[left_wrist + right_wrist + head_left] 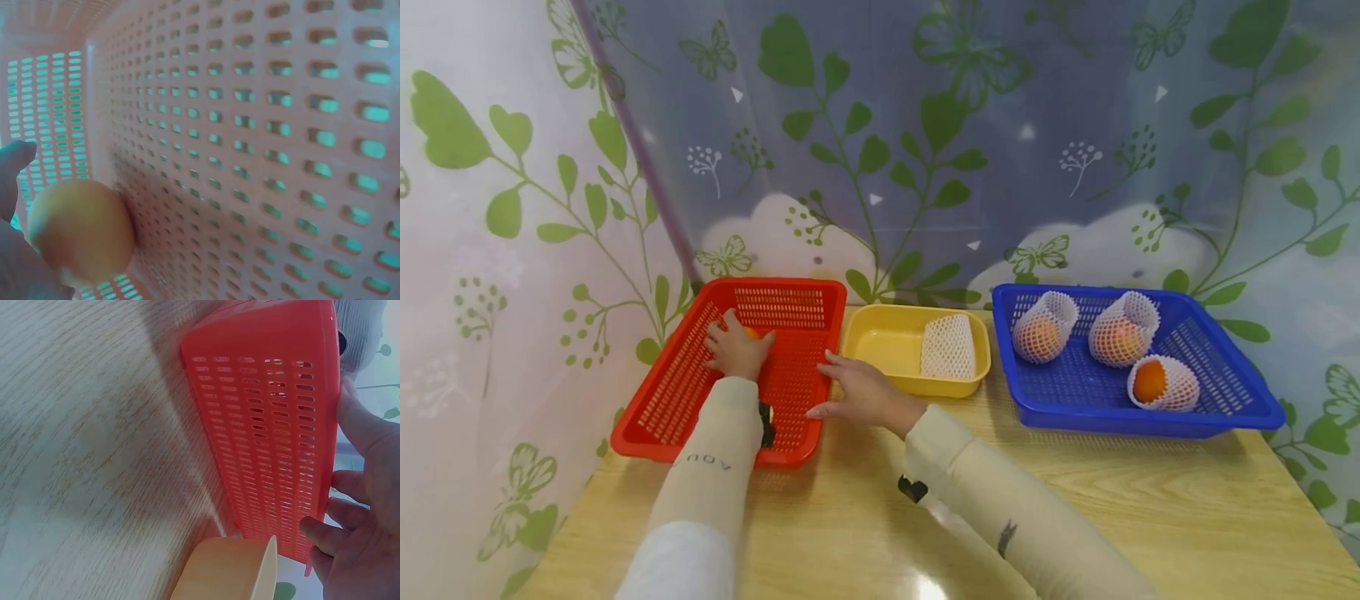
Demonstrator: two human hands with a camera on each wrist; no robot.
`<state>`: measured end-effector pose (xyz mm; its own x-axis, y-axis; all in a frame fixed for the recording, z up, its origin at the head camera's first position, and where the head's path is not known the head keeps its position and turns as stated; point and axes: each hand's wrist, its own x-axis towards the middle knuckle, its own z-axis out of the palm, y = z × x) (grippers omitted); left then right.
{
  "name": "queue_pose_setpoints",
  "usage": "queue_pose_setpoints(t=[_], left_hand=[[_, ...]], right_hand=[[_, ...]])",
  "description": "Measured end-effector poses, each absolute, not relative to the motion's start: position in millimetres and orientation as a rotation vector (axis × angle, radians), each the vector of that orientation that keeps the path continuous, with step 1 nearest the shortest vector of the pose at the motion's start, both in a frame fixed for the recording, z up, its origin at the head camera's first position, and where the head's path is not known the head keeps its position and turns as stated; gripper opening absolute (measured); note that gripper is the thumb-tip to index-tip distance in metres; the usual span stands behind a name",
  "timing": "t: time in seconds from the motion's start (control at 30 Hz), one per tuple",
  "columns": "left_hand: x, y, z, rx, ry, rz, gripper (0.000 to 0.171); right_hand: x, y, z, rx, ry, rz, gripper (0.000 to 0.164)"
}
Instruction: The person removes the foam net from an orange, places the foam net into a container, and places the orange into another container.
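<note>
Against the right side of the red basket (pixel 262 331) we rest our right hand (pixel 868 392), fingers apart. Inside, our left hand (pixel 739 348) spreads its fingers by an orange fruit (pixel 87 228); contact we cannot tell. Farther right stand a yellow tray (pixel 883 354) and a blue basket (pixel 1112 422).

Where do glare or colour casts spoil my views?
Head: glare on the table at the bottom edge; left wrist: hazy, the red basket washed dull pink beside the orange fruit; right wrist: stronger colours, soft shadow beside the basket.
</note>
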<state>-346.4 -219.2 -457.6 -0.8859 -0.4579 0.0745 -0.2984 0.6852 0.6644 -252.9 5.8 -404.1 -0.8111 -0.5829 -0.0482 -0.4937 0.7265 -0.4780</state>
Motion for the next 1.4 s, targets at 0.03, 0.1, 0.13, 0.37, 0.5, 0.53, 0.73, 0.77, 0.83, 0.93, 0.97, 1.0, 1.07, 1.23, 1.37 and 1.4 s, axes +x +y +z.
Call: queue_pose_setpoints(t=[0.03,0.1,0.13,0.37,0.5,0.53,0.73,0.77,0.83,0.93,0.97,1.0,1.07,1.23,1.37,1.4], left_hand=[[-347,-218,-456,0.602,-2.661,-0.984,0.083],[-348,-214,-452,0.592,-2.662,-0.978,0.083],[-348,-213,-450,0.59,-2.654,-0.983,0.082],[-353,-213,-433,0.653,-2.553,-1.105,0.07],[-349,-207,-413,0.669,-2.527,-1.189,0.066],[-348,-204,-405,0.652,-2.524,-1.215,0.065],[-343,-181,-359,0.496,-2.523,-1.291,0.058],[-341,-178,-353,0.471,-2.524,-1.289,0.057],[-335,-172,-343,0.414,-2.529,-1.298,0.056],[-327,-160,-335,0.319,-2.571,-1.258,0.057],[-325,-156,-333,0.284,-2.591,-1.24,0.057],[-322,-151,-331,0.248,-2.612,-1.221,0.058],[-316,-143,-328,0.182,-2.66,-1.16,0.059],[-295,-122,-320,-0.013,-2.733,-1.016,0.065],[-277,-101,-316,-0.19,-2.666,-0.993,0.069],[-272,-96,-316,-0.226,-2.636,-1.006,0.071]], right_hand=[[-253,6,-404,-0.858,2.739,-0.67,0.085],[-253,7,-403,-0.841,2.741,-0.659,0.085],[-253,8,-403,-0.834,2.742,-0.65,0.084],[-252,6,-398,-0.891,2.757,-0.51,0.078],[-252,8,-394,-0.925,2.77,-0.493,0.073],[-252,10,-392,-0.927,2.78,-0.493,0.071],[-249,32,-379,-1.008,2.836,-0.494,0.064],[-248,37,-376,-1.038,2.835,-0.485,0.063],[-245,47,-370,-1.092,2.83,-0.458,0.061],[-240,66,-363,-1.138,2.833,-0.368,0.058],[-238,73,-360,-1.146,2.838,-0.34,0.057],[-236,80,-359,-1.153,2.846,-0.318,0.056],[-234,93,-356,-1.18,2.863,-0.281,0.056],[-228,127,-350,-1.284,2.898,-0.275,0.062],[-228,154,-347,-1.364,2.95,-0.286,0.063],[-229,160,-346,-1.381,2.968,-0.288,0.063]])
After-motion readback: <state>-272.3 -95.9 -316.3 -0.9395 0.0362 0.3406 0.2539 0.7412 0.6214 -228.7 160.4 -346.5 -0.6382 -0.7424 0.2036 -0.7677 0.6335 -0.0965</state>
